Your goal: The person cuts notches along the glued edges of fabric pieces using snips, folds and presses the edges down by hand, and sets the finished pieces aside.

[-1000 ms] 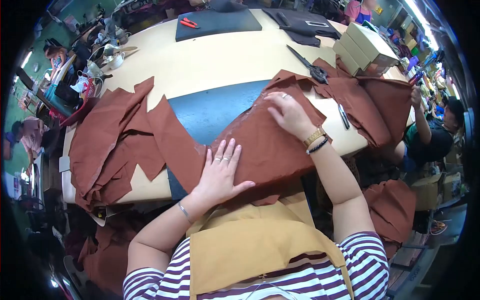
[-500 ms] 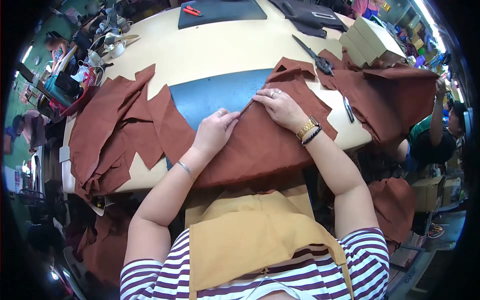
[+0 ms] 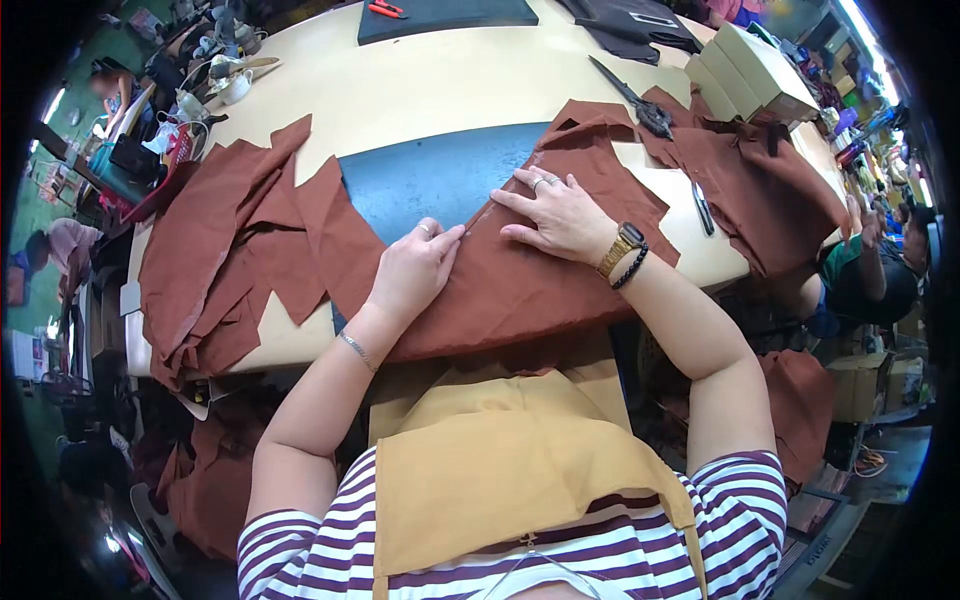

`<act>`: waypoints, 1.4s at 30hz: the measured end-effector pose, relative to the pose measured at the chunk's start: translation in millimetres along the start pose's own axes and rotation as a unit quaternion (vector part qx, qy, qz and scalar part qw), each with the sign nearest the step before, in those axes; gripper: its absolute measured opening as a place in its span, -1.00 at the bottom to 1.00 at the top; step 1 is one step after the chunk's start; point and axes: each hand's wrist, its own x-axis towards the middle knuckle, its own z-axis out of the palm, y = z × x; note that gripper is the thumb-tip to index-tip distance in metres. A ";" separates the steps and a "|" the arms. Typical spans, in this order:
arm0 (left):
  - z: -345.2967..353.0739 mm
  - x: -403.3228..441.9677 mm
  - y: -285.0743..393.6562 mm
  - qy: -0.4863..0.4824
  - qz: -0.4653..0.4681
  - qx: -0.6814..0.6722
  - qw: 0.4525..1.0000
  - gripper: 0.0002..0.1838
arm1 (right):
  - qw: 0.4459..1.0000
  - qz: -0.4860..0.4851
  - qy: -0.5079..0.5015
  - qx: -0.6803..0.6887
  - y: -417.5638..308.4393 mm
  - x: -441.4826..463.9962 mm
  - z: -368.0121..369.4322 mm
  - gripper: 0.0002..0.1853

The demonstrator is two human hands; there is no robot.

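Tabletop (image 3: 430,90) beyond the fingers (image 3: 520,206): bright, even | lamp strip (image 3: 868,45) glaring far off to their right | soft sheen on blue mat (image 3: 430,178) just ahead | outer edges bowed, blackened

1. A mustard-yellow apron (image 3: 500,490) has a narrow right strap (image 3: 697,560).
2. A white-and-maroon striped, short-sleeved shirt (image 3: 735,540) flanks the apron.
3. Beyond the apron, the left hand (image 3: 408,268) wears a ring (image 3: 424,228) and silvery bracelet (image 3: 357,351).
4. Beyond it, the right hand (image 3: 560,222) wears rings (image 3: 548,180), a gold-coloured watch (image 3: 622,245) and black bracelet (image 3: 631,267).

Head-worn view, forward and down
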 end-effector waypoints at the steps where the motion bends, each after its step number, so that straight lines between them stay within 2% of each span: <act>1: 0.6 -1.0 0.0 0.003 0.001 -0.002 1.000 -0.77 | 1.000 0.010 -0.021 0.008 0.1 2.4 0.0 -0.34; 4: 2.5 -1.6 -1.4 0.008 0.007 0.000 1.000 -0.76 | 0.999 0.027 -0.029 -0.027 -11.6 0.5 -3.9 -0.22; 5: 2.1 -1.9 -0.8 0.008 0.005 -0.002 1.000 -0.76 | 0.998 0.024 -0.047 -0.017 -15.7 -1.9 -3.0 -0.08; 9: 2.9 -3.0 -0.9 0.015 0.005 -0.003 1.000 -0.77 | 0.995 0.043 -0.084 -0.026 -28.2 -6.6 -15.8 -0.03; 13: 1.9 -4.0 0.1 0.012 0.003 0.002 1.000 -0.77 | 0.991 0.114 -0.031 -0.057 6.5 -1.7 -3.9 -0.06; 14: 2.1 -3.8 0.5 0.011 0.003 0.001 1.000 -0.77 | 0.989 0.127 0.008 -0.075 13.2 0.0 0.0 -0.09; 16: 1.5 -3.1 0.0 0.008 0.002 0.002 1.000 -0.77 | 0.990 0.088 0.070 -0.087 2.4 2.6 -2.4 -0.17; 18: 0.9 -1.4 -1.2 0.011 0.008 0.002 1.000 -0.78 | 0.989 -0.025 0.075 0.123 -17.6 6.9 1.3 -0.28; 19: 0.2 -2.4 -2.7 0.010 0.009 0.001 1.000 -0.79 | 0.980 -0.086 0.090 0.153 -31.3 6.6 0.6 -0.37; 22: -11.7 -2.9 -6.1 0.002 0.006 -0.019 1.000 -0.81 | 0.984 -0.080 0.099 0.123 -51.1 0.9 11.6 -0.39; 23: -17.7 -2.8 -5.9 -0.032 -0.031 -0.019 0.999 -0.82 | 0.985 -0.076 0.095 0.125 -51.3 0.3 13.7 -0.39; 27: -29.6 -13.4 -13.2 -0.087 -0.049 -0.005 0.995 -0.81 | 0.988 -0.069 0.061 0.122 -57.7 1.0 3.4 -0.39; 30: -37.6 -17.2 -15.3 -0.098 -0.030 0.035 0.994 -0.80 | 0.993 -0.068 0.044 0.091 -63.3 0.7 -3.5 -0.38; 36: -59.9 -14.3 -3.3 -0.149 -0.086 0.080 0.982 -0.84 | 0.993 -0.086 0.044 0.062 -69.4 3.0 1.8 -0.30; 42: -64.4 -14.7 -16.3 -0.168 -0.071 0.059 0.981 -0.84 | 0.996 -0.071 0.030 0.041 -87.8 -3.2 -2.0 -0.27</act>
